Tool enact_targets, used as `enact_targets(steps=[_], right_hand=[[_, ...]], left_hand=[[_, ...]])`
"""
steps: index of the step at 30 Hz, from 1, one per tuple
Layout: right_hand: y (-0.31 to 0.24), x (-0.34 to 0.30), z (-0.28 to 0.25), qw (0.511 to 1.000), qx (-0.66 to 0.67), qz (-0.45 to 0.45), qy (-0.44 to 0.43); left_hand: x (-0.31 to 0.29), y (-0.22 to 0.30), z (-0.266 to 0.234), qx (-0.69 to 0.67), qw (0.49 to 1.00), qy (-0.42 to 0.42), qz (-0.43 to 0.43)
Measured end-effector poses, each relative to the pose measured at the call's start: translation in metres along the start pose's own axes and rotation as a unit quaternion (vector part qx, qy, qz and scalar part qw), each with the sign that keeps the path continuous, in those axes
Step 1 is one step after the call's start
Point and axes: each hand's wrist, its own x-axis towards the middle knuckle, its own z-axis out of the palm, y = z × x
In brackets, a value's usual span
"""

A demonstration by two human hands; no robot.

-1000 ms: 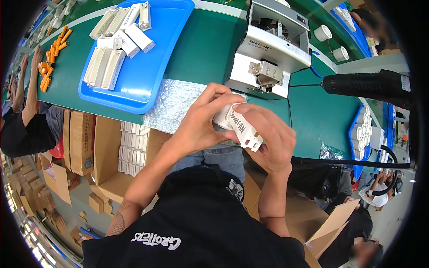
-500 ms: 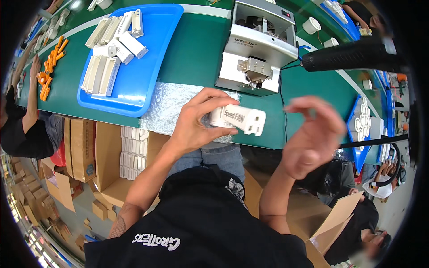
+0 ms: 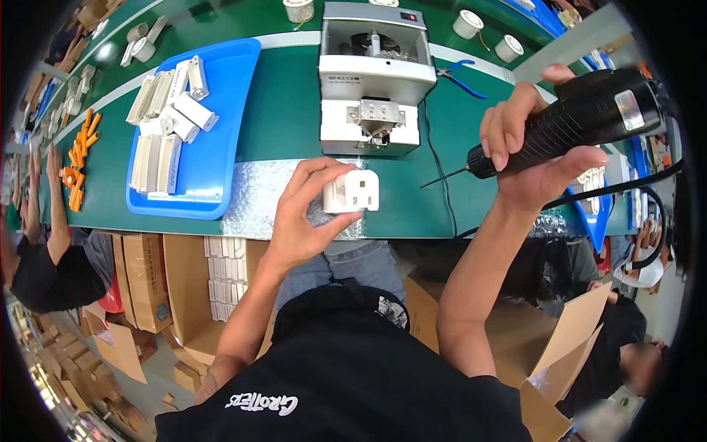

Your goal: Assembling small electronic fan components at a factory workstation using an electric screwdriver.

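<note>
Between the thumb and fingers of my left hand (image 3: 305,214) is a white plastic housing (image 3: 352,191), its end with small square holes facing up toward me. It is held over a sheet of bubble wrap (image 3: 258,199) at the bench's near edge. My right hand (image 3: 532,144) is wrapped round a black electric screwdriver (image 3: 571,125). The screwdriver's thin bit points left toward the housing, apart from it. Beyond the housing stands a silver and white screw feeder machine (image 3: 377,81).
A blue tray (image 3: 197,188) with several white housings stands left on the green bench. Orange parts (image 3: 76,166) lie farther left, near another person's hands. Blue-handled pliers (image 3: 464,77) lie beside the machine. A black cable (image 3: 626,186) hangs at right. Open cardboard boxes (image 3: 184,295) stand below the bench.
My right hand, earlier empty and raised, now grips the electric screwdriver and has brought it down and left. My left hand has turned the housing so its holed end faces up.
</note>
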Motion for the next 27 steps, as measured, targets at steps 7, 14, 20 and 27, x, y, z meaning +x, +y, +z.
enact_targets(steps=[7,14,20,27], right_hand=[[-0.007,0.045,0.026,0.993,-0.027,-0.111,-0.008],[0.005,0.071,0.057,0.962,-0.158,-0.221,0.018],[0.017,0.095,0.117,0.941,-0.258,-0.204,0.085],[0.018,0.079,0.111,0.976,-0.148,-0.105,0.121]], left_hand=[[0.003,-0.01,0.02,-0.013,0.991,0.131,-0.038],[0.007,-0.006,0.016,0.043,0.993,0.108,-0.028],[0.004,-0.012,0.015,0.02,0.993,0.108,-0.044],[0.004,-0.017,0.016,0.022,0.993,0.114,-0.013]])
